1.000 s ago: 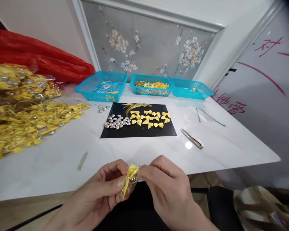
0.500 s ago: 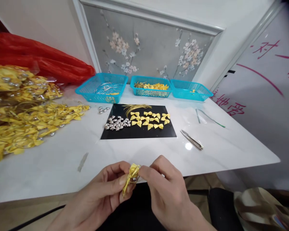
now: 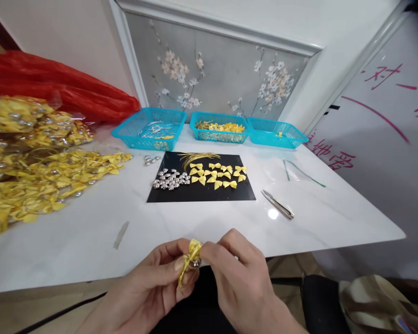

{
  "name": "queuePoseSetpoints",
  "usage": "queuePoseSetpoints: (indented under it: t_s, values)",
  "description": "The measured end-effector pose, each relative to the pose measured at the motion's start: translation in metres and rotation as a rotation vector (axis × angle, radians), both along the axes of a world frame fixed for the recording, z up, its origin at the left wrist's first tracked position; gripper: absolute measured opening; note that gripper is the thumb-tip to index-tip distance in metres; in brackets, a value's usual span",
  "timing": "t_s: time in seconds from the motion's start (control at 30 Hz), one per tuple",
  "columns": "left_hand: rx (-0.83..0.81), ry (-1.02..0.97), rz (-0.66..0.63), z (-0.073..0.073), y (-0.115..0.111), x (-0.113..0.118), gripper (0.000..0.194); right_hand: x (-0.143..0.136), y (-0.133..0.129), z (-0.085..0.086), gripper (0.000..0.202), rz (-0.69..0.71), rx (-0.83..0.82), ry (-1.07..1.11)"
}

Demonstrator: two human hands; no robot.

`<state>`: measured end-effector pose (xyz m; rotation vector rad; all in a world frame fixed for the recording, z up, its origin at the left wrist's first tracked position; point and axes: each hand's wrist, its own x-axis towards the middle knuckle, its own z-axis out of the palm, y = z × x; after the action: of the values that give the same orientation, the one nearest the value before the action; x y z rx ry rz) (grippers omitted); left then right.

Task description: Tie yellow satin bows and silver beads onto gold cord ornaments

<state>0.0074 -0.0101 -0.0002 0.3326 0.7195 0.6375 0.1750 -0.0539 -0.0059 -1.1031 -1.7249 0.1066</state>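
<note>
My left hand point(image 3: 160, 273) is closed, its thumb and fingers pinching a yellow ribbon bow point(image 3: 194, 248) just past the table's front edge. A thin gold cord point(image 3: 185, 269) runs across the bow, and a shiny silver bead point(image 3: 197, 263) shows at its right side. My right hand point(image 3: 240, 269) has its fingers curled together at the bow's right edge, pinching the cord there; its fingertips are partly hidden. Beyond the hands, a black mat point(image 3: 170, 197) bears silver beads point(image 3: 171, 180), yellow bows point(image 3: 217, 173) in loose rows and a bundle of gold cords point(image 3: 200, 157).
Three blue baskets point(image 3: 125, 134) stand along the back. Small snips point(image 3: 277, 205) lie right of the mat. Yellow bow strings point(image 3: 48, 185) and filled plastic bags point(image 3: 17, 113) cover the left side, by a red bag point(image 3: 62, 83). A tape strip point(image 3: 121, 234) lies front left.
Both hands stay at the bow with nearly the same grip. The bow has turned slightly, and the cord loop by my right fingertips looks smaller. The view has shifted a little.
</note>
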Motion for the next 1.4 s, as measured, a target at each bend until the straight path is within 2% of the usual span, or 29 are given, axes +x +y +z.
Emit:
queuePoseSetpoints:
  t_s: [0.17,0.37,0.8,1.13,1.4]
  values:
    - [0.014,-0.024,-0.015,0.002,0.002,0.002,0.021,0.001,0.0,0.0,0.033,-0.008,0.046,-0.018]
    - [0.015,0.006,-0.018,0.005,0.001,0.001,0.022,0.004,-0.001,0.001,0.031,0.05,0.016,-0.03]
    - [-0.003,0.004,-0.01,0.006,-0.001,-0.001,0.019,0.007,-0.001,0.002,0.03,0.029,0.043,-0.113]
    - [-0.021,0.006,-0.013,0.005,0.0,-0.001,0.017,0.011,-0.004,0.006,0.033,0.087,-0.048,-0.068]
    - [-0.005,-0.005,-0.014,0.006,-0.001,-0.002,0.016,0.008,-0.001,0.002,0.033,0.08,-0.012,-0.057]
